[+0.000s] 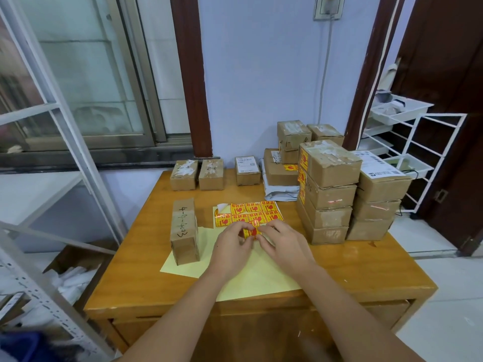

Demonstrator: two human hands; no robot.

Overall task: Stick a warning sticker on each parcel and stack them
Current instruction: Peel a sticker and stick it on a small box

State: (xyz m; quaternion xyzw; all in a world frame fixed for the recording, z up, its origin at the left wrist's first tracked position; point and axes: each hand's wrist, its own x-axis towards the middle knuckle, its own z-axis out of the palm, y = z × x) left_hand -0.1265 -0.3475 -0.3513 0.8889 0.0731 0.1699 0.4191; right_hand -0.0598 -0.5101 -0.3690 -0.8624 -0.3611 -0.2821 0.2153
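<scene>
Now both hands, the left hand point(231, 240) and right hand point(281, 241), pinch one warning sticker point(251, 232) over the worktop point(339, 267). The next parcel point(183, 231) stands just left of them, nearer the left hand, its long axis running away from the person.

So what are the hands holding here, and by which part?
Both hands pinch one yellow-and-red warning sticker: the left hand at its left edge, the right hand at its right edge, above the pale yellow backing sheet.
</scene>
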